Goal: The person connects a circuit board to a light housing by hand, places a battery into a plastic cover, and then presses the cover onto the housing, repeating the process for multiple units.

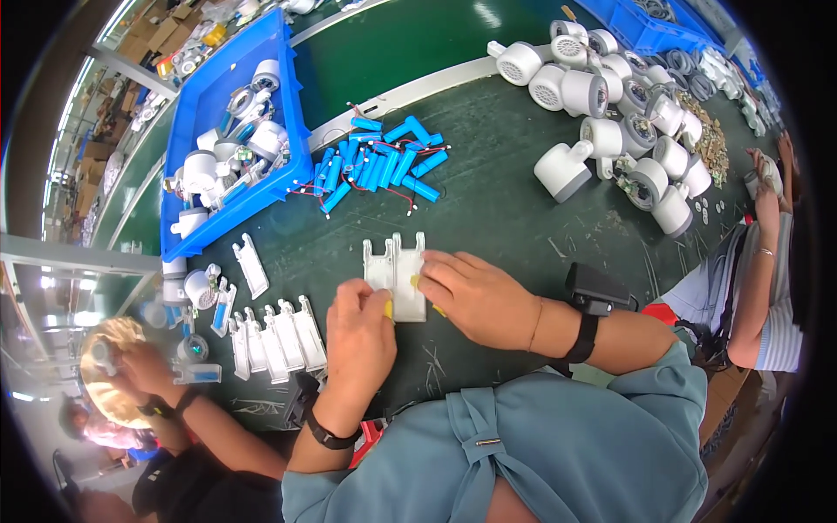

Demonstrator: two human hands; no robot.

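Observation:
Two white plastic handle shells (407, 261) lie side by side on the table in front of me, hollow side up, with small prongs at their far ends. My left hand (362, 331) is closed with its fingers curled at the near left edge of the pair. From the right, my right hand (479, 296) grips the side of the right-hand shell, fingers bent over its edge. Yellow coverings show at fingertips of both hands. Left of my left hand stands a row of several more white shells (283, 336), with one single shell (250, 266) beyond it.
Blue battery cells (375, 166) with red wires are heaped ahead. A blue bin (292, 105) of white parts stands at left. White motor housings (602, 96) are piled at far right. Co-workers' hands (144, 366) work at left, and another hand (767, 187) at right.

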